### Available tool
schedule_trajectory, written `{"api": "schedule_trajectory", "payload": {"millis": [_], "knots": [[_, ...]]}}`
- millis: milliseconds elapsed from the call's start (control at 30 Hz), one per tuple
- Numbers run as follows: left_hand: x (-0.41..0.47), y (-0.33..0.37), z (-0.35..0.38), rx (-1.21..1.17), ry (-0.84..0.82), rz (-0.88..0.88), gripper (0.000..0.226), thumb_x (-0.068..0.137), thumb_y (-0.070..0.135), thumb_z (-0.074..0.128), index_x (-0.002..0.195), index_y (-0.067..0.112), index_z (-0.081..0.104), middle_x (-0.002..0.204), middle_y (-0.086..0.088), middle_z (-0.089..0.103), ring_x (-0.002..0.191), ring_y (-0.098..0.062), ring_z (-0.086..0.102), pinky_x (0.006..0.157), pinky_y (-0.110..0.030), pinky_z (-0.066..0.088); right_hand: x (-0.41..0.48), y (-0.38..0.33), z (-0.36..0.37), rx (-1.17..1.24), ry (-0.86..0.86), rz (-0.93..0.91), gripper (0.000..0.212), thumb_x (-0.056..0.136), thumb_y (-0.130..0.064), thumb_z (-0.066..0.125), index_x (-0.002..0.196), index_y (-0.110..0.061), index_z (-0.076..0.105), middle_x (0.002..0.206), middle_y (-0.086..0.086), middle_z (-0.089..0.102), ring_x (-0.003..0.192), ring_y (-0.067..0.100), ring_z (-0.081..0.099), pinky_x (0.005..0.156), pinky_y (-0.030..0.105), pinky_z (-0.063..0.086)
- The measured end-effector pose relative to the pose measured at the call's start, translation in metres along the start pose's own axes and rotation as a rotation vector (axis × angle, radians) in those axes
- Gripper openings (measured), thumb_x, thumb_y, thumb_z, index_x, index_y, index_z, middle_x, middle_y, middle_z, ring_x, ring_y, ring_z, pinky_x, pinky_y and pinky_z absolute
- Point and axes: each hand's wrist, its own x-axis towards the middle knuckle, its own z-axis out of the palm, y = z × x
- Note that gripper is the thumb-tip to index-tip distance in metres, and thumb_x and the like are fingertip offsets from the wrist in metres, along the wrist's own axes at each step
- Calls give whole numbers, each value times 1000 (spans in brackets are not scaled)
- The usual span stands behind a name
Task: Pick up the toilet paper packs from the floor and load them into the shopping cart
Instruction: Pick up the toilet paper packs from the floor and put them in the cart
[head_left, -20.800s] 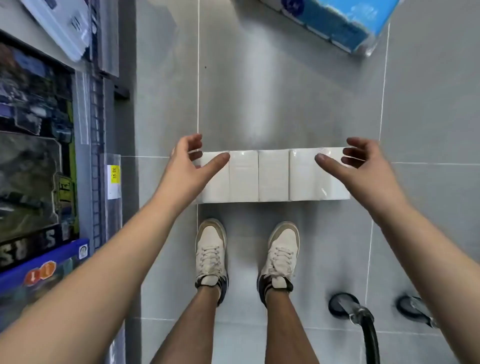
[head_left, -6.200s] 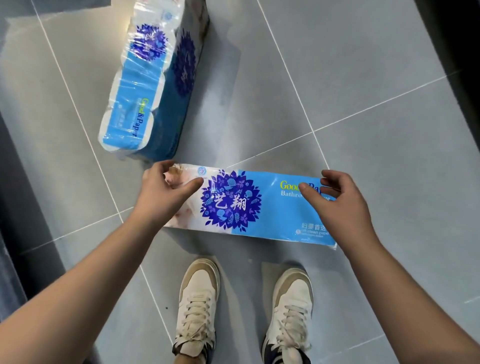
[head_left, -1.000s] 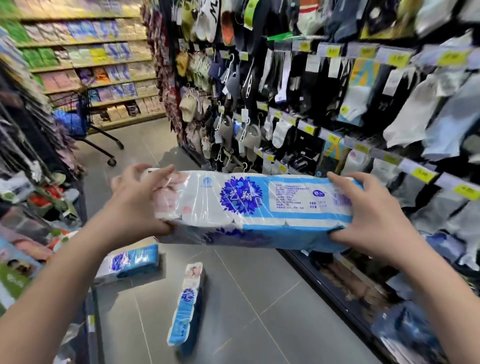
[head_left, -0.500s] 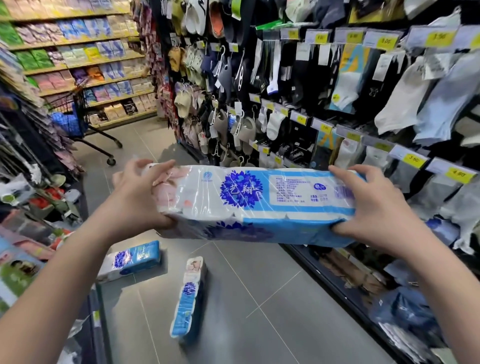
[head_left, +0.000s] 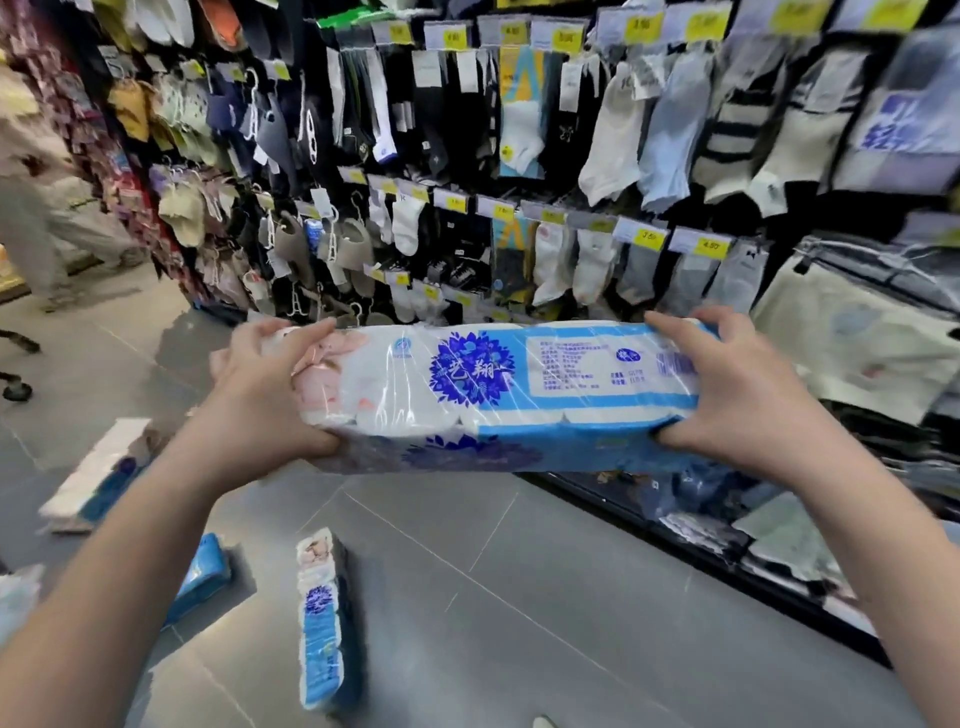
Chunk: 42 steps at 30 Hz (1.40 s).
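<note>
As two hands clasp its short ends, a long toilet paper pack (head_left: 493, 395) hangs level in the air, clear of the floor. It is wrapped in clear plastic with a blue flower print and a blue panel. The left hand (head_left: 265, 400) is curled round the pink-printed end, and the right hand (head_left: 727, 395) is curled round the blue end.

Three more packs lie below on the grey tiled floor (head_left: 519, 597). A blue-and-white pack (head_left: 322, 618) stands on its narrow side near the floor's middle, a blue pack (head_left: 200, 577) lies to its left, and a blurred white pack (head_left: 93, 478) lies further left.

Behind the held pack, a rack of hanging socks (head_left: 571, 156) with yellow price tags lines the aisle. Another person's legs (head_left: 47, 234) show, blurred, at upper left.
</note>
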Motion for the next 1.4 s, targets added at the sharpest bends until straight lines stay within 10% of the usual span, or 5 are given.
{"api": "schedule_trajectory", "payload": {"millis": [500,1400], "knots": [[-35,133,91,-53,-282,501,117,46,27,97,147,44,40,148,-9,26,140,-32,26,114,-42,27,-233,77,-42,-91,149,582,114,50,-32,85,153,-39,36,148,10,35,135,37,42,113,50,37],[-347,519,269,-107,-516,891,110,51,23,92,145,48,39,146,-4,25,133,-34,29,113,-43,31,-639,342,-165,-136,329,1042,110,55,-31,84,154,-36,36,150,10,33,135,35,40,114,48,36]]}}
